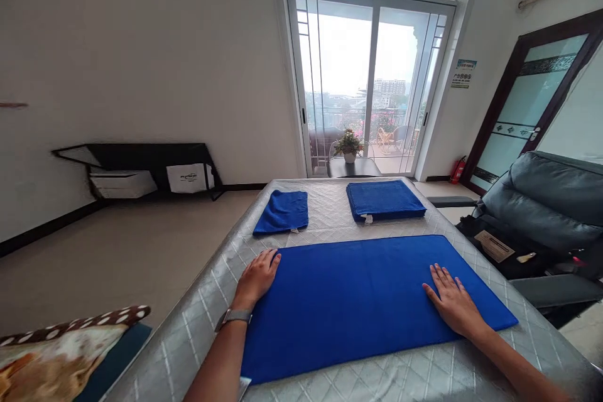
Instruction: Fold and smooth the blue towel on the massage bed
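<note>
A blue towel (348,301) lies spread flat across the near part of the bed-like surface. On its left edge rests my left hand (258,276), fingers extended and pointing toward the far left corner; a grey band is on that wrist. My right hand (450,301) lies flat on the towel's right part, fingers spread. Beyond the spread towel, a smaller folded blue cloth (284,212) sits at the left with a white tag at its near edge. Farther right is a neat stack of folded blue towels (385,200), also showing a white tag.
The surface has a silvery quilted cover (325,201). A dark armchair (556,201) with items on its seat stands at the right. Beyond the far edge a potted plant (349,154) stands on a chair. A black rack (151,157) holding white boxes is by the left wall.
</note>
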Demonstrator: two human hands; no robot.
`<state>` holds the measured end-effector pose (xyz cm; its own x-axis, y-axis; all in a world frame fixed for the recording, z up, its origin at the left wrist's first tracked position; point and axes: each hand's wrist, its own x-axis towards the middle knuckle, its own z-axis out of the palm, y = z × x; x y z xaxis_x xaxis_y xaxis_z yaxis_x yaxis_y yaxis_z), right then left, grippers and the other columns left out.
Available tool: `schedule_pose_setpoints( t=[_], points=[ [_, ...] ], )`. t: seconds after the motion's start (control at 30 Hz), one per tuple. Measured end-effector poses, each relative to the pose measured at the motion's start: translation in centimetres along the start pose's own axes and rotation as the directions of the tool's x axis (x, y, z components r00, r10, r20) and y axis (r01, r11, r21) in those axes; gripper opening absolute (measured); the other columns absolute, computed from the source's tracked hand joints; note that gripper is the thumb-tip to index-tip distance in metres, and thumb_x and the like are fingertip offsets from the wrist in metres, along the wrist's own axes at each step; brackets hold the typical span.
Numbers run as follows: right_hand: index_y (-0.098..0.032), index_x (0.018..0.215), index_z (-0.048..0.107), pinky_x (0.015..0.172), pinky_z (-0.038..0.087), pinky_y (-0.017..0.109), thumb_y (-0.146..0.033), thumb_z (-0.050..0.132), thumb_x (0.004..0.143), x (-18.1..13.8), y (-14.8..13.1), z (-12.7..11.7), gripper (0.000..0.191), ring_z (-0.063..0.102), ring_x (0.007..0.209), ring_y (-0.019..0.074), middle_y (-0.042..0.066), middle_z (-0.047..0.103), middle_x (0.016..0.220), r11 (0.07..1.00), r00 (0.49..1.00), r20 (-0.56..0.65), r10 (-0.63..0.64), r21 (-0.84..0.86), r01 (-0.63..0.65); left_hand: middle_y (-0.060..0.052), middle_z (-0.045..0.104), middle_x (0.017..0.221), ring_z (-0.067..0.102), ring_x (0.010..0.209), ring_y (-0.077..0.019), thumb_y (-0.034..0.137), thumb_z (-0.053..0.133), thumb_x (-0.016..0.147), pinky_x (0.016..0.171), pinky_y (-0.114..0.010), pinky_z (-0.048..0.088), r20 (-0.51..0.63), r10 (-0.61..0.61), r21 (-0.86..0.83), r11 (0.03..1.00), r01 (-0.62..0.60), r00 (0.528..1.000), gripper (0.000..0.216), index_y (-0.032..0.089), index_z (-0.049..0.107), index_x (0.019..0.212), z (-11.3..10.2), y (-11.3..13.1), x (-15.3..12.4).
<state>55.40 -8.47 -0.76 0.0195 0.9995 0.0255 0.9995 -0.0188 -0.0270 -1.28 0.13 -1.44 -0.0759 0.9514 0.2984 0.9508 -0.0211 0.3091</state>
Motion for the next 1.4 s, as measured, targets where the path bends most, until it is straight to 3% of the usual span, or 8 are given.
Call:
schedule_pose_setpoints(
  t=[0.13,0.27,0.53,0.63,0.77,1.0,1.17,1.4],
  points=[
    [-0.012,0.161,0.028,0.126,0.016,0.047,-0.061,0.016,0.097,0.2,6.2,0.6,0.082,0.019,0.155,0.0244,0.009,0.025,0.167,0.997,0.995,-0.061,0.075,0.005,-0.074,-0.012,0.057,0.148,0.051,0.138,-0.026,0.047,0.03,0.103,0.118,-0.044,0.036,0.005,0.0,-0.002,1.0,0.0,1.0,0.056,0.015,0.058,0.139,0.1,-0.1,0.0],
    [-0.012,0.161,0.028,0.127,0.015,0.045,-0.06,0.013,0.098,0.3,8.8,0.8,0.081,0.02,0.154,0.0233,0.007,0.027,0.167,0.996,0.993,-0.078,0.085,0.028,-0.083,-0.013,0.057,0.148,0.049,0.14,-0.0258,0.047,0.029,0.102,0.12,-0.044,0.035,0.029,0.016,0.006,1.0,-0.017,0.999,0.058,0.014,0.057,0.14,0.0,-0.4,0.1],
    [-0.017,0.161,0.029,0.126,0.02,0.045,-0.06,0.016,0.099,0.4,8.9,1.0,0.077,0.021,0.154,0.0231,0.005,0.027,0.167,0.997,0.994,-0.076,0.078,0.019,-0.077,-0.013,0.058,0.147,0.051,0.139,-0.0249,0.05,0.027,0.101,0.119,-0.042,0.036,0.026,0.023,0.017,1.0,-0.024,0.999,0.062,0.013,0.058,0.138,0.3,-0.9,0.3],
    [-0.02,0.159,0.034,0.124,0.023,0.049,-0.06,0.018,0.1,1.3,9.2,0.5,0.073,0.03,0.151,0.0253,0.005,0.033,0.165,0.995,0.993,-0.066,0.102,0.013,-0.101,-0.014,0.058,0.147,0.051,0.139,-0.0251,0.05,0.026,0.101,0.12,-0.043,0.036,0.026,0.024,0.022,0.999,-0.025,0.999,0.062,0.012,0.059,0.138,0.2,-0.8,0.3],
    [-0.019,0.151,0.048,0.12,0.03,0.046,-0.057,0.025,0.1,4.7,9.3,-1.4,0.068,0.041,0.145,0.0288,0.01,0.044,0.159,0.995,0.992,-0.079,0.094,0.052,-0.09,-0.015,0.058,0.147,0.051,0.139,-0.0266,0.05,0.026,0.1,0.12,-0.045,0.035,0.032,0.009,0.02,1.0,-0.01,0.999,0.064,0.011,0.058,0.138,0.0,-0.4,0.2],
    [-0.02,0.147,0.056,0.117,0.034,0.038,-0.042,0.031,0.102,12.0,9.4,-4.8,0.055,0.046,0.142,0.0254,0.009,0.05,0.155,0.996,1.0,-0.004,-0.001,0.095,0.001,-0.013,0.059,0.146,0.052,0.138,-0.0258,0.051,0.027,0.099,0.118,-0.044,0.038,0.031,-0.019,-0.007,1.0,0.019,0.999,0.062,0.014,0.059,0.137,-0.2,-0.3,0.2],
    [-0.023,0.128,0.072,0.099,0.049,0.043,-0.039,0.034,0.101,14.7,10.1,-6.0,0.049,0.065,0.119,0.0306,0.013,0.07,0.13,0.997,0.999,0.014,0.046,0.062,-0.047,-0.012,0.06,0.145,0.052,0.138,-0.0262,0.052,0.029,0.097,0.119,-0.045,0.037,0.021,-0.029,-0.036,0.999,0.03,0.999,0.062,0.015,0.06,0.136,0.1,-0.6,0.5],
    [-0.027,0.106,0.081,0.09,0.051,0.039,-0.037,0.054,0.094,17.1,10.8,-7.0,0.031,0.07,0.107,0.0307,0.013,0.076,0.114,0.998,0.998,0.016,0.065,0.012,-0.066,-0.012,0.061,0.144,0.052,0.138,-0.0257,0.052,0.03,0.096,0.119,-0.045,0.037,0.044,-0.045,-0.013,0.999,0.046,0.998,0.061,0.015,0.061,0.134,-0.6,0.1,0.4]
  ],
)
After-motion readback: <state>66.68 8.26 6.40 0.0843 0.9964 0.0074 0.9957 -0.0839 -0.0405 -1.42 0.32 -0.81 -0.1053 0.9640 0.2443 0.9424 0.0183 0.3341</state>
